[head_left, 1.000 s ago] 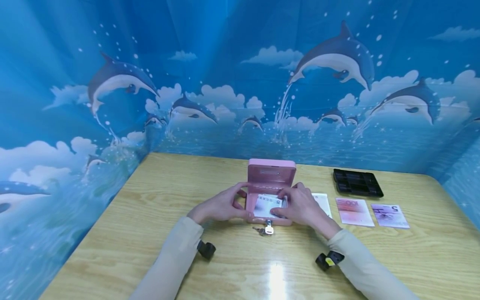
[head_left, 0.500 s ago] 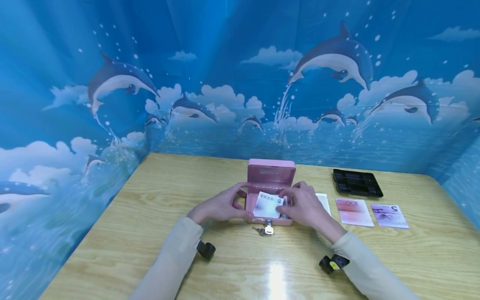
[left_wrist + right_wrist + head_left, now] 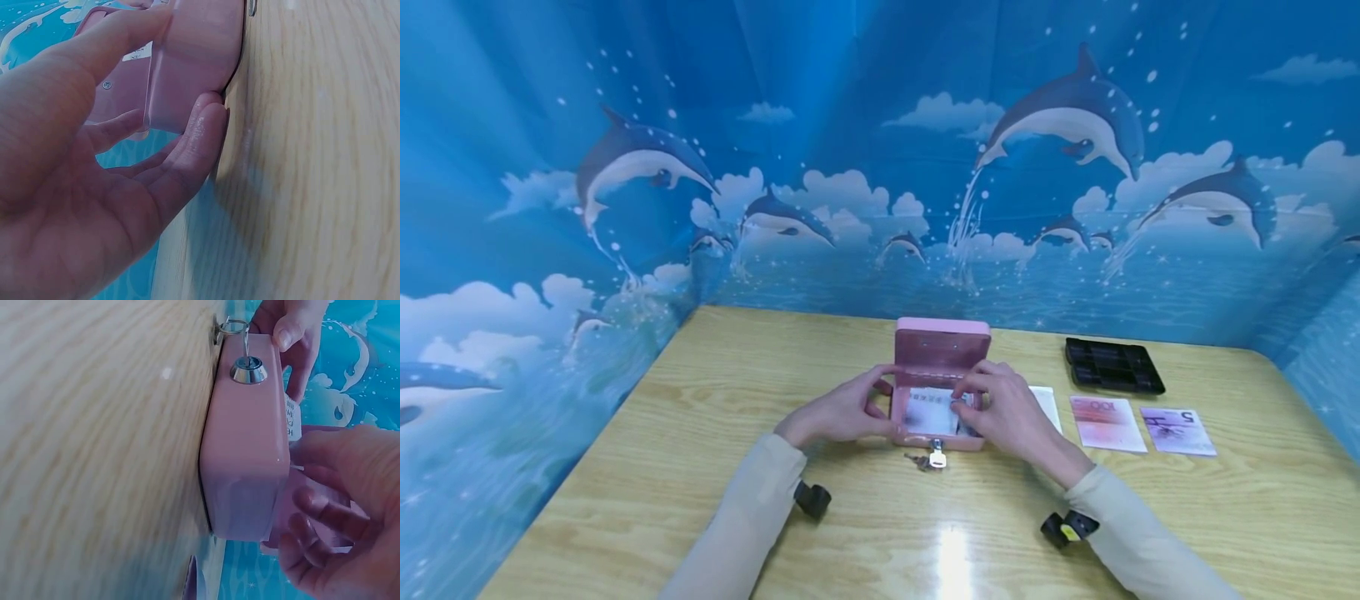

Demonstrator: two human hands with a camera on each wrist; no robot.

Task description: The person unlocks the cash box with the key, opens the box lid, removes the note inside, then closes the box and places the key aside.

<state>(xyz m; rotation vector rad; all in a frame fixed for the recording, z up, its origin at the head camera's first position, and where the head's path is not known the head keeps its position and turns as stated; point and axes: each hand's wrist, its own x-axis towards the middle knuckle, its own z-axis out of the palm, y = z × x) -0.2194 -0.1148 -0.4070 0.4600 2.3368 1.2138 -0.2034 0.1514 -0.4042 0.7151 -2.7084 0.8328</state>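
A pink cash box stands on the table with its lid raised. My left hand grips its left side, thumb at the front corner and fingers spread along the side; the left wrist view shows fingertips against the pink wall. A pale banknote lies inside the box. My right hand reaches in from the right and pinches the note's right edge. In the right wrist view a bit of the note shows above the rim, and the fingertips' contact is partly hidden. A key sits in the front lock.
More keys hang from it on a ring. To the right lie a white note, partly behind my right hand, a red 100 note and a purple 5 note. A black compartment tray lies behind them.
The banknote has turned from a tilt to lie straighter and lower in the box. My right hand has shifted slightly, its fingertips closer together. The left hand stays put.
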